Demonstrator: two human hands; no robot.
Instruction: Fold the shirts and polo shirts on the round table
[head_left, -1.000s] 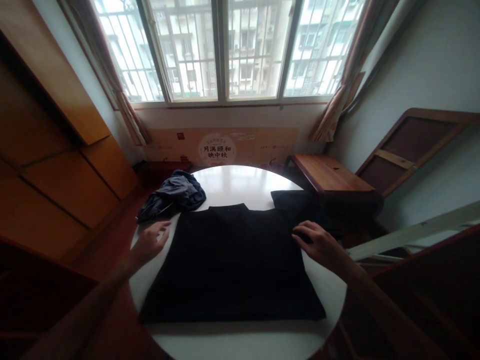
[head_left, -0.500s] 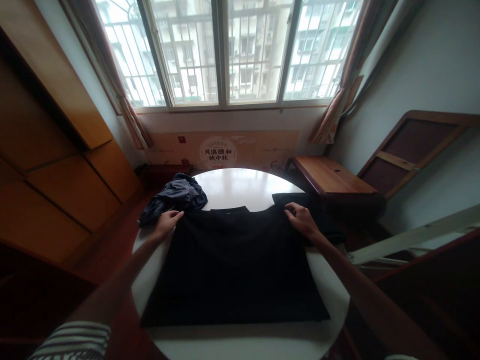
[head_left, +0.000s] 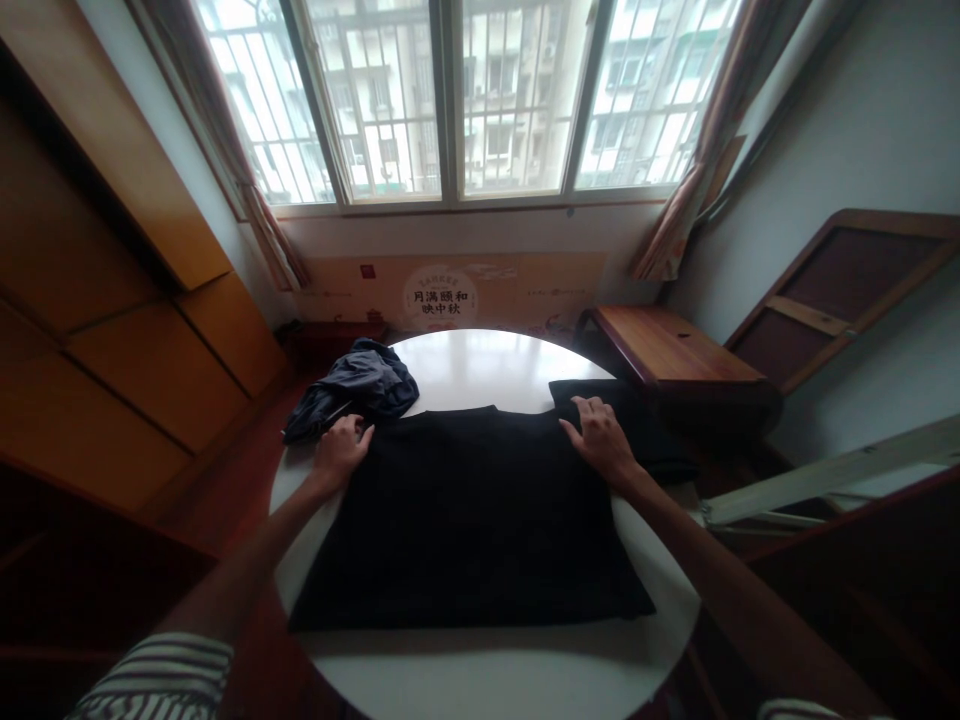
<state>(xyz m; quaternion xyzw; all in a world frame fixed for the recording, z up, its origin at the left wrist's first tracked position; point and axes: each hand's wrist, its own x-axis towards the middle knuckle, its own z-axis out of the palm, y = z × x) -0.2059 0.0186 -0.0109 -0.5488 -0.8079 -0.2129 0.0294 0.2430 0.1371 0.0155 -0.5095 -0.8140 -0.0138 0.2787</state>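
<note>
A black T-shirt (head_left: pixel 480 520) lies spread flat over the white round table, its wide edge towards me. At its upper left corner rests my left hand (head_left: pixel 343 450), thumb apart from the fingers. My right hand (head_left: pixel 604 440) touches the upper right corner, thumb and fingers spread. Neither hand grips the cloth. The collar's opening and label cannot be made out. A crumpled dark blue-grey garment (head_left: pixel 356 385) lies just beyond my left hand. Behind my right hand sits a folded black garment (head_left: pixel 645 420), partly covered by the hand.
The white round table (head_left: pixel 487 675) stands before a barred window (head_left: pixel 510 100). To the right are a low wooden table (head_left: pixel 675 345), a wooden panel (head_left: pixel 810 300) leaning on the wall, and a pale metal bar (head_left: pixel 825 475). Wooden cabinets (head_left: pixel 150 370) line the left.
Both hands have let go of the shirt's upper corners and their fingers have spread. The collar with its label, visible before, no longer shows. The view has shifted slightly.
</note>
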